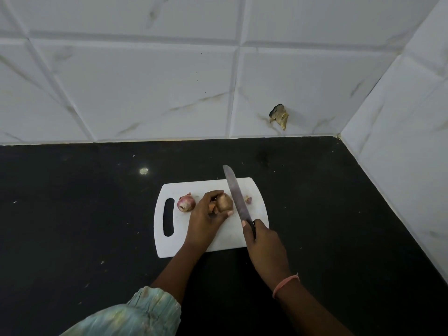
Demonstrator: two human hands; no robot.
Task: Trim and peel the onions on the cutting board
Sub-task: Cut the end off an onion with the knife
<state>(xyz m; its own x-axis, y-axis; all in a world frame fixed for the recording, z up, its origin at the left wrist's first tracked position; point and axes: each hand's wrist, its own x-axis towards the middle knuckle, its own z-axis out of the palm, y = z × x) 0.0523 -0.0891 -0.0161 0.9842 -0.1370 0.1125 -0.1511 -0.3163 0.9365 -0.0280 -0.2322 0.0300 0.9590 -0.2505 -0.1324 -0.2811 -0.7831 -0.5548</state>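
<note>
A white cutting board (225,238) with a handle slot on its left lies on the black counter. My left hand (206,214) grips a brown-skinned onion (225,202) in the middle of the board. My right hand (263,241) holds a long knife (236,192) by its handle, the blade slanting up and away just right of that onion. A second, reddish onion (186,202) sits alone on the board's left part. A small cut-off onion piece (248,199) lies right of the blade.
The black counter (84,214) carries small crumbs and a pale spot (144,170). White tiled walls (145,81) close off the back and right side, meeting in a corner. A damaged patch (279,116) shows in the back wall.
</note>
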